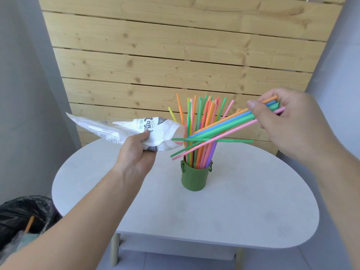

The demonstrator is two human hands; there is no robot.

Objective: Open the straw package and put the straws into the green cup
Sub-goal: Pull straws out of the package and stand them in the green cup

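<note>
1. Step in hand: moving straws from pkg to cup. Pkg is already open, and most straws are standing in the cup point(195, 177) at frame centre, on the white table point(253, 201).
2. Left hand point(136, 151), centre-left of frame, is gripping the pkg point(124, 131) by its crumpled middle, thumb on top, and holding it in the air w/ the open mouth pointing right, just beside the standing straws.
3. Right hand point(288, 121), right of frame, is pinching a small bunch point(229, 126) near its upper ends: orange, blue, green, pink. The bunch is slanting down-left across the front of the cup's straws; lower tips are hanging above the rim, not yet in.
4. One green straw point(212, 140) is lying roughly level across the others at mid-height; can't tell if it's held or just caught there.
5. Next move, as I judge it: tip the bunch upright, aim the low ends at a gap inside the rim, then let go. Cup is looking crowded, so the ends may snag on the standing straws or nudge the level one off.
6. Look of the straws: thin, long, bright mix of colours, fanning out of the cup's top. Pkg is white, printed, looking near empty and limp.
7. Lower left of frame: a black bin bag point(21, 217) w/ an orange straw-like stick inside.
</note>
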